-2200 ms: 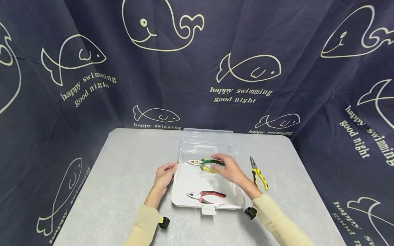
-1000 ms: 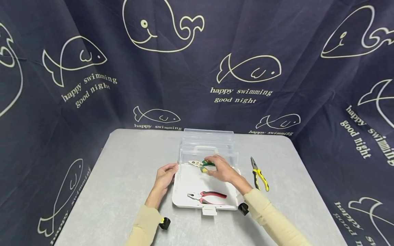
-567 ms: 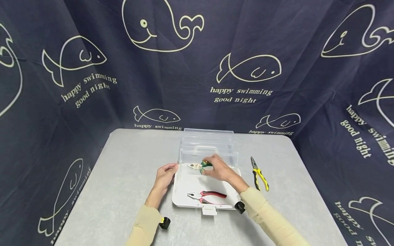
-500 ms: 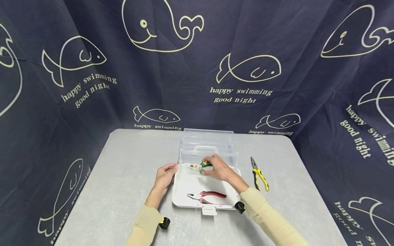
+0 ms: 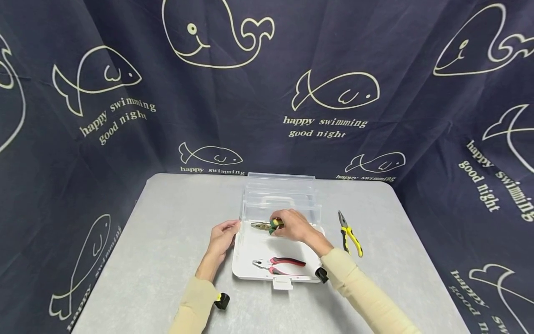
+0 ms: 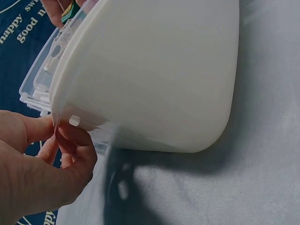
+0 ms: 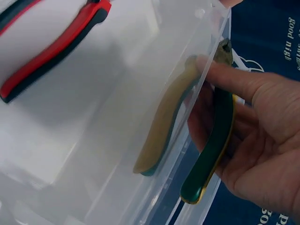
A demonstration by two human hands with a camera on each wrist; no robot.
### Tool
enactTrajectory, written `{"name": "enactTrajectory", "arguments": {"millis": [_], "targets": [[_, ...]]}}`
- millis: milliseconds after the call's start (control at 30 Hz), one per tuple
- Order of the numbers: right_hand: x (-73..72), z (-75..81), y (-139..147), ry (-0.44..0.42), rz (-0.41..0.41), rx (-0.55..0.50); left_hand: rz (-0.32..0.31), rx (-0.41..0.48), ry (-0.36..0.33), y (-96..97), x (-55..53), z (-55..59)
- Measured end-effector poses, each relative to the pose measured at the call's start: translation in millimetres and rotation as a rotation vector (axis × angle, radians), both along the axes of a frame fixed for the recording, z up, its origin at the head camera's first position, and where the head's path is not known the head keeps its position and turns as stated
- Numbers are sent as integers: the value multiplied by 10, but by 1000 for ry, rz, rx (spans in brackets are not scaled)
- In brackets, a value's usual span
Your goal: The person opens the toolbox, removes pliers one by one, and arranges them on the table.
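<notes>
My right hand grips the green-and-yellow handles of combination pliers at the back of the white toolbox. Their metal head points left. In the right wrist view one green handle lies on the near side of a translucent wall, while the other shows through it. My left hand pinches the box's rim at the rear left corner; in the left wrist view thumb and fingers meet on that edge. Red-and-black pliers lie inside the box near its front, head to the left.
Yellow-and-black long-nose pliers lie on the grey table right of the box. The clear lid stands open behind the box, and a white latch juts from its front. A dark fish-print curtain surrounds the table.
My right hand has moved left with the green-and-yellow pliers and come a little lower. The pliers have turned in the grip, their handles now closer together. My left hand stays on the rim.
</notes>
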State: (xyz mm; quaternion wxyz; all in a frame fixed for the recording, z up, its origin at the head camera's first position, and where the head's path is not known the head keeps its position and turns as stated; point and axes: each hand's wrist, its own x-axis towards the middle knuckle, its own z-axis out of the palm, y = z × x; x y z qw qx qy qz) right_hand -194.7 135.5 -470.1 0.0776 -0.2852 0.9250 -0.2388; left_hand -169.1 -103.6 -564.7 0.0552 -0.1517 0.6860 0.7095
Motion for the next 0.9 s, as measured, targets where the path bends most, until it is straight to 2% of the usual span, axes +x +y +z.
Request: {"name": "enactTrajectory", "arguments": {"millis": [200,433,700,900], "targets": [[10,14,1,13,13,26,-1,0,-4,3,-5,1],[52,2,26,-2,-9,-21,3,4,-11,9,-11,12],[70,-14,111,43,-17,-84,0,11,-14,-1,-9,28],[89,-24,185,47,-67,-170,-7,14,-21,1,-18,25]]}}
